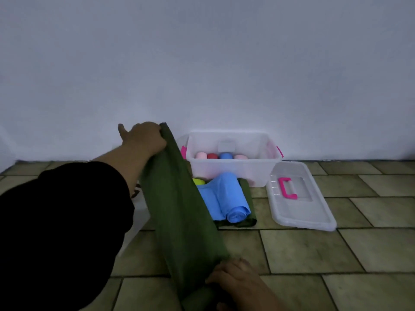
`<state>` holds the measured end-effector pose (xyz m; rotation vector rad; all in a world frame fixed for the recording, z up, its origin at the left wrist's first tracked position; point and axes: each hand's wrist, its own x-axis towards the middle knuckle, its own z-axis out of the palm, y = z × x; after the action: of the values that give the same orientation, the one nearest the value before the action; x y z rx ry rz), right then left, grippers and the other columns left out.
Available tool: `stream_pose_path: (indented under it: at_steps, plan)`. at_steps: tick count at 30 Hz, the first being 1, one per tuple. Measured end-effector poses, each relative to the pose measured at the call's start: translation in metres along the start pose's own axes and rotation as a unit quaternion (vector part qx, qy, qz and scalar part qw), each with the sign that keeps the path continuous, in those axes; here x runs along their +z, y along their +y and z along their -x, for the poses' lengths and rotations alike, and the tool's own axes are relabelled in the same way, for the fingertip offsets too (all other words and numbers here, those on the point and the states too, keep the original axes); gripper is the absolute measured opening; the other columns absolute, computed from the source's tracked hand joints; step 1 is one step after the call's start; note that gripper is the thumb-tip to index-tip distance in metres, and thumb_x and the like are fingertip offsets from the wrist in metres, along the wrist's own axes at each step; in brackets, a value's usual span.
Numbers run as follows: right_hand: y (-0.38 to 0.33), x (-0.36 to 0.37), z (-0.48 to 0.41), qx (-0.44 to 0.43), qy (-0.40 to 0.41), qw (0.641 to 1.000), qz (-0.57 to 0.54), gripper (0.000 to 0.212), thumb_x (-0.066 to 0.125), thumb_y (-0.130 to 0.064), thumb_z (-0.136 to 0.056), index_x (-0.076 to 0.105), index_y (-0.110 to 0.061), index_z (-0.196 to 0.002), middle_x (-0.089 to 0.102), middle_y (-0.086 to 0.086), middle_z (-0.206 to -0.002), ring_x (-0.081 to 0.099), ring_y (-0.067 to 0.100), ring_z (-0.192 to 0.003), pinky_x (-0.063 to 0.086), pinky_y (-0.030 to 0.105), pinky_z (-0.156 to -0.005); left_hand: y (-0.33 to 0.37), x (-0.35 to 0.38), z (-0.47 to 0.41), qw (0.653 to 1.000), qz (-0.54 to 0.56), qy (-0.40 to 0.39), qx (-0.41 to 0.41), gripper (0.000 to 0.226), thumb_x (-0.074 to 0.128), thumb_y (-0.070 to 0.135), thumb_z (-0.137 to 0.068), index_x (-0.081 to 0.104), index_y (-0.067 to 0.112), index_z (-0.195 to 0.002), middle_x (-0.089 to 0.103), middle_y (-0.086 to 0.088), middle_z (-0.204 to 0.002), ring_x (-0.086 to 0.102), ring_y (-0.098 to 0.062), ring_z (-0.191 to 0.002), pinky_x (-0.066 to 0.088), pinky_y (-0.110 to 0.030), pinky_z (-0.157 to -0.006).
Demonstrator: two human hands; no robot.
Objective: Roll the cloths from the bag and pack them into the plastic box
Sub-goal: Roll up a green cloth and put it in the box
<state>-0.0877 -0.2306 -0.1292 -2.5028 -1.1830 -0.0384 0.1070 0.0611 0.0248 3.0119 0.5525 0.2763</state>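
Note:
A long dark green cloth (179, 207) stretches from near my body up toward the wall. My left hand (143, 140) grips its far end, raised off the floor. My right hand (235, 281) holds the near end, where the cloth is rolled into a tight cylinder (197, 298). A blue cloth (226, 198), partly rolled, lies on another green cloth (246, 191) on the floor. A yellow-green roll (198, 182) peeks out behind it. The clear plastic box (233, 167) stands by the wall with pink, red and blue rolls (221, 156) inside.
The box's clear lid (301, 212) with a pink handle (287, 188) lies on the tiled floor to the right. A white bag (140, 212) lies partly hidden under my left arm. A plain wall rises behind the box.

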Motion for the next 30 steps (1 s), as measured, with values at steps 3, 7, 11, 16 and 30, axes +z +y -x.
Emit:
stream_pose_path:
  at_steps: [3,7,11,16,30]
  plan:
    - [-0.003,-0.004,0.001,0.0,-0.004,1.0,0.031,0.035,0.052,-0.059,-0.063,0.066,-0.048,-0.093,0.064,-0.027,-0.092,0.059,-0.009,-0.087,0.052,0.016,-0.08,0.001,-0.009,0.004,0.999,0.03,-0.021,0.002,0.07,0.052,0.03,-0.084,0.022,0.036,-0.148,0.0,-0.003,-0.161,0.003,-0.028,-0.146,-0.007,-0.062,-0.111]
    - [-0.006,-0.005,0.004,0.006,0.015,1.0,-0.006,0.047,0.077,-0.049,-0.054,0.065,-0.042,-0.099,0.064,-0.021,-0.101,0.054,-0.006,-0.095,0.051,0.021,-0.085,0.003,-0.023,0.051,0.987,0.143,0.058,0.053,0.067,0.06,0.028,-0.084,0.031,0.035,-0.144,0.009,-0.003,-0.159,0.014,-0.025,-0.145,0.011,-0.052,-0.115]
    - [-0.006,-0.007,0.005,0.037,-0.05,0.996,-0.068,0.047,0.058,-0.039,-0.079,0.05,-0.042,-0.126,0.045,-0.022,-0.132,0.028,-0.008,-0.12,0.015,0.014,-0.107,0.01,-0.008,0.149,0.942,0.286,-0.068,0.161,0.029,0.061,0.025,-0.084,0.063,0.032,-0.113,0.061,0.015,-0.105,0.058,-0.011,-0.1,0.042,-0.019,-0.076]
    - [-0.013,-0.012,0.007,0.074,-0.061,0.993,-0.065,0.057,0.052,-0.048,-0.078,0.041,-0.042,-0.134,0.04,-0.019,-0.137,0.028,0.005,-0.132,0.015,0.03,-0.113,0.022,0.065,0.237,0.918,0.134,-0.306,0.216,0.036,0.049,0.022,-0.091,0.06,0.03,-0.123,0.056,0.008,-0.131,0.052,-0.013,-0.117,0.043,-0.024,-0.092]
    - [-0.051,0.008,0.0,0.203,0.0,0.979,0.025,0.063,0.044,-0.077,-0.051,0.038,-0.042,-0.103,0.046,-0.021,-0.104,0.038,0.015,-0.106,0.032,0.045,-0.082,0.033,0.076,0.235,0.921,0.16,-0.343,0.094,0.052,0.024,0.041,-0.103,0.051,0.01,-0.135,0.047,-0.015,-0.142,0.043,-0.028,-0.129,0.032,-0.032,-0.105]
